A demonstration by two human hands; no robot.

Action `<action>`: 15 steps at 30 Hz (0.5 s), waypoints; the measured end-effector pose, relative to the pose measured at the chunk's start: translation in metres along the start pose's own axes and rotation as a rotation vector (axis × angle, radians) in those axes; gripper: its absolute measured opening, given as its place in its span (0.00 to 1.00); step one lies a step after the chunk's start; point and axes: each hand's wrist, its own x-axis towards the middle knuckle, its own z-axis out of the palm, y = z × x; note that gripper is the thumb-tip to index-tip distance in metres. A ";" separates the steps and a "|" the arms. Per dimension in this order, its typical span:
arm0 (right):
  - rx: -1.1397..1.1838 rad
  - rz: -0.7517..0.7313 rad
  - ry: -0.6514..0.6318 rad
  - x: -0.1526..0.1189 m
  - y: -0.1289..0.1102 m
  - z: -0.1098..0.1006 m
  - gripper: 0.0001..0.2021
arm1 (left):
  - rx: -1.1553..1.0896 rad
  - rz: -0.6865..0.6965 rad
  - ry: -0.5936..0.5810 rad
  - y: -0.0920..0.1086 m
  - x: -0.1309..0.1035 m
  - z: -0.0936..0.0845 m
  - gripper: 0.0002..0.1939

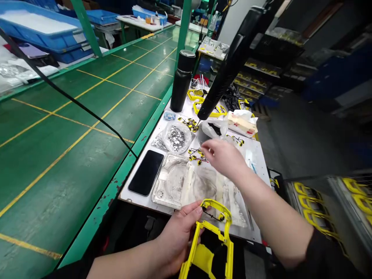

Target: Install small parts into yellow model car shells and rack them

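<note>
One yellow frame (229, 255), lowest in the view, is held before the near edge of the desk (135, 199). Its long axis runs away from the wearer, leaning slightly right; the arched end points toward the desk and carries a black wire. The left hand (183, 230) grips the frame by its upper left side, near the arch. The right hand (222, 155) is raised over the desk with curled fingers, the thumb close to the forefinger; whether anything is pinched there cannot be told.

Beneath the right forearm, at the desk's near side, lies one stained whitish moulded tray (171, 180), with one dark phone (146, 172) just beside it on the left. Beyond are three clusters of wired yellow-and-black parts: one (197, 156) beside the right hand's fingertips, one (236, 139) to the right and one (188, 124) farther off; single pieces overlap too much to count. One open clear bag of silvery pieces (176, 138) stands left of them, and one tissue box (242, 123) to the right. Farther back are one black tube (223, 69), slanting down, two more yellow frames (210, 113) and one black bottle (183, 83). A green conveyor (87, 97) runs along the left.
</note>
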 end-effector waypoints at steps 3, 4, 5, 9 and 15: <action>-0.123 0.156 0.028 0.043 0.012 -0.011 0.12 | -0.033 -0.010 -0.016 0.000 -0.001 -0.005 0.35; -0.162 0.210 0.030 0.056 0.019 -0.014 0.14 | -0.036 -0.011 -0.017 0.001 -0.002 -0.007 0.34; -0.193 0.256 0.015 0.068 0.025 -0.017 0.14 | -0.033 -0.014 -0.017 0.001 -0.002 -0.008 0.34; -0.243 0.328 -0.176 0.101 0.043 -0.019 0.07 | 0.008 -0.012 -0.024 -0.001 -0.003 -0.012 0.36; -0.239 0.347 -0.240 0.105 0.047 -0.015 0.13 | 0.029 0.013 -0.041 -0.001 -0.002 -0.012 0.35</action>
